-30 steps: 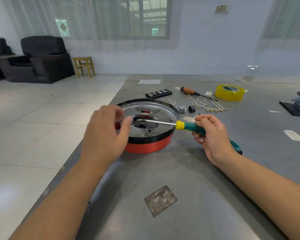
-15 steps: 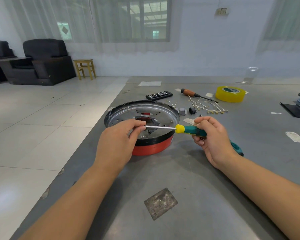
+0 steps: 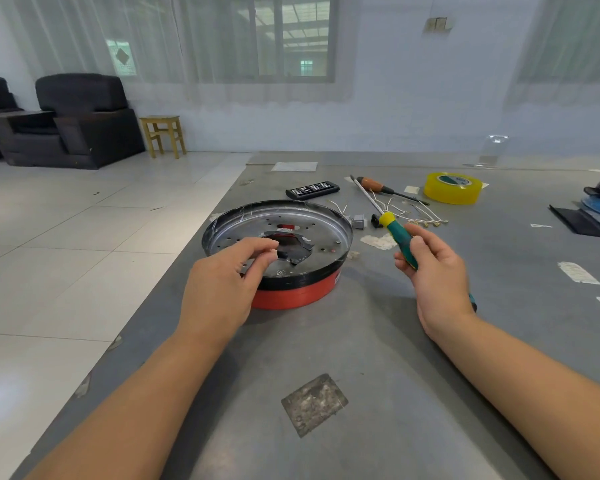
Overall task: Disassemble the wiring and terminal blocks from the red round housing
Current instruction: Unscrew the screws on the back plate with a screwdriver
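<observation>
Curling over the red housing (image 3: 293,296), left fingers (image 3: 257,259) pinch something unclear; right fingers (image 3: 414,249) grip the screwdriver (image 3: 397,237).

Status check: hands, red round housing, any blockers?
Left hand pinching over red round housing. Right hand grips green-handled screwdriver, shaft pointing away. Nothing visibly in the way.

Two bare forearms enter from the bottom edge, no sleeves visible anywhere up to the frame border. Left hand (image 3: 219,292) and right hand (image 3: 437,275) are both ungloved, with no rings, watch, bracelet or wrist strap showing; short, unpainted nails on the fingers that face the camera. Nothing else of the person is in view: no torso, legs or clothing.
</observation>
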`<control>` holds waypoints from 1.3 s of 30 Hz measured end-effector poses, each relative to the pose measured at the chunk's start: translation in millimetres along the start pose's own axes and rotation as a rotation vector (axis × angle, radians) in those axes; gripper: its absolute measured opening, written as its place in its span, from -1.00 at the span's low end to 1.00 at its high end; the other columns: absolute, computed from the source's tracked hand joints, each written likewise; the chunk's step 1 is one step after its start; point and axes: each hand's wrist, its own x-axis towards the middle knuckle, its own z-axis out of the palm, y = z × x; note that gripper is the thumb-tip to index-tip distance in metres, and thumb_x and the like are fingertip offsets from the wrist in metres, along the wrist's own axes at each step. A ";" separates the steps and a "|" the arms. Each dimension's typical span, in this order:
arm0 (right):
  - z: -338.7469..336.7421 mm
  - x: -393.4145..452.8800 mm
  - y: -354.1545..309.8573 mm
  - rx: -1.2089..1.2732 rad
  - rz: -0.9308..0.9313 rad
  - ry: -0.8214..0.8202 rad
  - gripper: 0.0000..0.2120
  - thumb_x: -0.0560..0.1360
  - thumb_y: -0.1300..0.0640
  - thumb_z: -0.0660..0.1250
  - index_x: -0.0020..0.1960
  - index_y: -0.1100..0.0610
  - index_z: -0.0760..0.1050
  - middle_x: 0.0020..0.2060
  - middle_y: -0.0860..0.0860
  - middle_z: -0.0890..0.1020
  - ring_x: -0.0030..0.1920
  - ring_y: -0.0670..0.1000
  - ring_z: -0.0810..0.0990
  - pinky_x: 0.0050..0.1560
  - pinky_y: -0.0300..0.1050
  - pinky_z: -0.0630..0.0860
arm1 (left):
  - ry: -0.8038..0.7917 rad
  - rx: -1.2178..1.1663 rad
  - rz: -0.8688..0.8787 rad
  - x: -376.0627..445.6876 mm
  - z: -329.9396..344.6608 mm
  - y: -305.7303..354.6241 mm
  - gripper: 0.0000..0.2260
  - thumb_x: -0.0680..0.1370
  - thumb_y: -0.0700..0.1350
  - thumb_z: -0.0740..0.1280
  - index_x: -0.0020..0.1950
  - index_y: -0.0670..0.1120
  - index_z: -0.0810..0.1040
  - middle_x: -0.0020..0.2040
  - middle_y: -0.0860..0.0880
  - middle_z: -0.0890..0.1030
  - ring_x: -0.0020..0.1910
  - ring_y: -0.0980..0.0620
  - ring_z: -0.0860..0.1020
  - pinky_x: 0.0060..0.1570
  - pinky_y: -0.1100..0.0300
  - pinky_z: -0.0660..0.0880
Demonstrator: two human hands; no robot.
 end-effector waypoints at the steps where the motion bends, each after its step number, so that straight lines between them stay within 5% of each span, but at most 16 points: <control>1: -2.3 -1.0 1.1 -0.154 -0.064 0.031 -0.73 0.68 0.12 0.22 0.25 -0.10 0.62 -0.07 -0.14 0.67 -0.10 -0.04 0.67 0.00 -0.15 0.61 | -0.003 -0.009 -0.005 -0.3 0.5 0.6 -0.85 0.62 -0.03 0.45 0.17 0.13 0.72 0.00 0.27 0.73 0.07 0.31 0.64 0.07 0.55 0.41; 4: -11.1 -5.1 5.9 -0.551 -0.207 0.032 -0.71 0.66 0.02 0.24 0.34 -0.12 0.58 -0.17 -0.16 0.66 -0.22 -0.03 0.60 -0.20 -0.15 0.50 | -0.016 -0.050 -0.014 -1.9 1.8 2.9 -0.83 0.62 -0.01 0.44 0.19 0.18 0.66 -0.02 0.29 0.73 0.07 0.35 0.65 0.11 0.48 0.48; 8: -14.6 -11.1 6.7 -0.789 -0.263 -0.089 -0.69 0.65 0.02 0.27 0.37 -0.09 0.56 -0.13 -0.07 0.67 -0.36 -0.14 0.49 -0.31 -0.35 0.35 | -0.023 -0.048 -0.026 -4.1 5.0 5.4 -0.94 0.60 0.03 0.46 0.06 0.12 0.68 -0.06 0.28 0.72 0.01 0.32 0.67 0.08 0.28 0.59; 13: -9.0 -23.8 4.5 -1.048 -0.380 -0.208 -0.65 0.61 0.00 0.32 0.39 -0.09 0.54 0.21 -0.02 0.64 0.15 0.04 0.58 0.12 -0.05 0.52 | -0.028 0.040 0.100 -6.3 5.1 10.1 -0.90 0.60 0.00 0.46 0.08 0.08 0.74 -0.04 0.22 0.73 -0.03 0.20 0.66 0.02 0.19 0.59; 19: -5.0 -30.5 -0.7 -1.241 -0.436 -0.280 -0.66 0.58 -0.13 0.32 0.34 -0.12 0.54 0.22 -0.06 0.56 0.26 0.08 0.46 0.24 0.00 0.46 | -0.041 0.051 0.267 -6.8 10.8 12.8 -0.84 0.61 -0.22 0.46 0.14 -0.04 0.76 0.07 0.09 0.72 0.08 0.19 0.63 0.15 0.45 0.47; 24: 14.3 -48.3 -20.7 -0.782 -0.807 -0.334 -0.86 0.61 0.05 0.35 0.13 0.02 0.62 0.04 -0.11 0.60 0.07 -0.10 0.54 0.14 -0.27 0.42 | -0.039 -0.022 0.309 -9.4 16.3 23.8 -0.78 0.61 -0.27 0.46 0.20 -0.03 0.73 0.09 0.11 0.72 0.10 0.15 0.67 0.13 0.14 0.59; 27: 31.6 -65.1 -24.5 -0.515 -0.774 -0.469 -0.91 0.58 0.16 0.40 0.07 0.05 0.65 -0.06 -0.14 0.63 -0.05 -0.12 0.60 -0.02 -0.38 0.44 | -0.058 -0.026 0.258 -11.6 15.5 32.5 -0.71 0.58 -0.14 0.46 0.27 0.13 0.61 0.01 0.23 0.70 0.03 0.19 0.67 0.04 0.05 0.62; 30: 39.3 -68.6 -20.1 -0.470 -0.737 -0.537 -0.89 0.55 0.21 0.44 0.05 0.08 0.68 -0.06 -0.12 0.66 0.00 -0.08 0.63 0.04 -0.22 0.53 | -0.107 -0.012 0.225 -13.7 13.0 33.9 -0.66 0.58 -0.03 0.44 0.28 0.23 0.46 -0.01 0.22 0.71 0.02 0.11 0.68 0.00 0.00 0.63; 35: 36.9 -59.0 -13.2 -0.303 -0.554 -0.631 -0.85 0.51 0.26 0.49 0.04 0.08 0.72 -0.06 -0.09 0.69 0.00 0.01 0.68 0.02 -0.18 0.57 | -0.145 -0.046 0.165 -12.8 12.5 26.4 -0.68 0.58 -0.03 0.44 0.22 0.24 0.40 -0.03 0.25 0.71 -0.07 0.28 0.62 -0.12 0.42 0.42; 39: 35.9 -54.0 -12.5 -0.242 -0.492 -0.633 -0.84 0.48 0.27 0.51 0.00 0.05 0.73 -0.09 -0.07 0.70 -0.04 0.01 0.70 0.00 -0.19 0.58 | -0.146 -0.144 0.090 -13.8 17.2 23.8 -0.71 0.59 -0.06 0.47 0.16 0.21 0.43 0.00 0.26 0.70 0.08 0.26 0.64 -0.03 0.38 0.47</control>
